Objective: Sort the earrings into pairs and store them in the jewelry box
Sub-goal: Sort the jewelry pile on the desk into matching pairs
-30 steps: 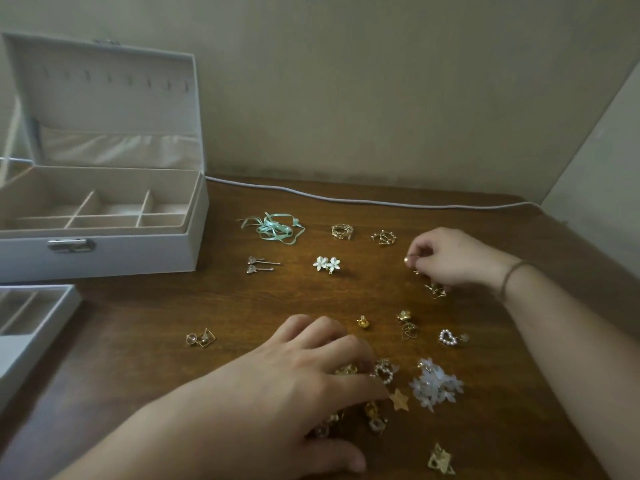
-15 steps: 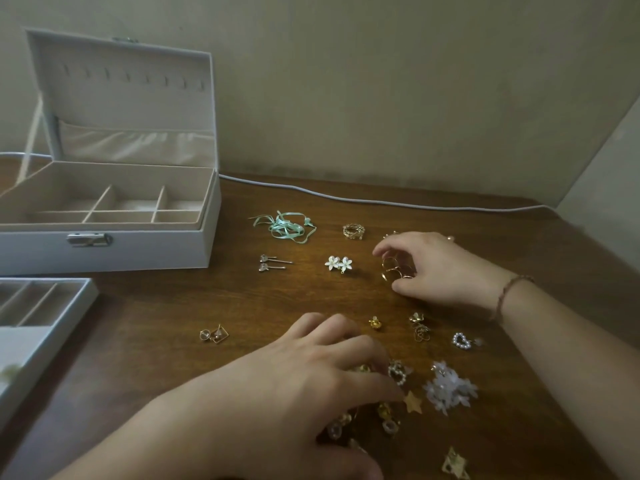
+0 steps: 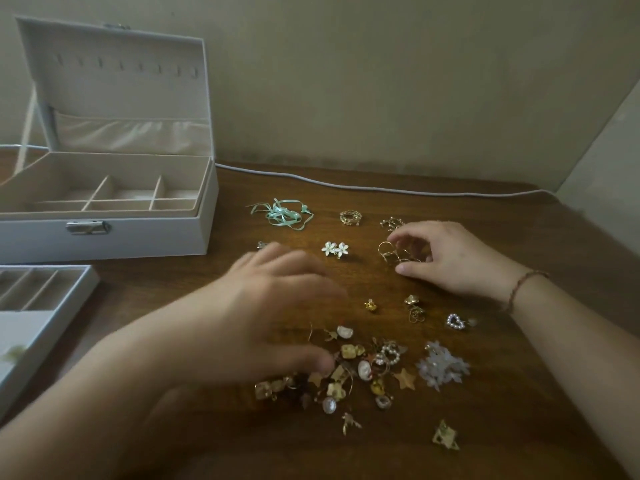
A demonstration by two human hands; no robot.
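Brown wood grain shows across the tabletop [image 3: 519, 237], where earrings lie scattered. A white jewelry box [image 3: 138, 233] stands open at the far left, its lid upright and its divided compartments showing nothing inside; a removed tray [image 3: 83, 282] lies nearer, cut off by the left edge.

The left hand [image 3: 270, 306] is smeared by motion blur, palm down with fingers spread above the near heap of gold earrings [image 3: 349, 372]; whether its thumb touches the heap cannot be told, and it hides part of a silver pair [image 3: 262, 244] beyond its fingertips. The right hand [image 3: 446, 258], a cord bracelet [image 3: 523, 282] on its wrist, curls over gold hoops [image 3: 394, 254], with forefinger and thumb on either side of them; a firm pinch cannot be confirmed.

Set apart lie a mint ribbon piece [image 3: 282, 214], a gold ring-like pair [image 3: 350, 217], a gold cluster [image 3: 391, 223] half hidden behind the right fingers, white flower studs [image 3: 335, 249], a pearl heart [image 3: 455, 321], and translucent white petals [image 3: 443, 367]. A gold triangle earring [image 3: 445, 436] sits nearest. A grey cable [image 3: 346, 183] runs along the wall.
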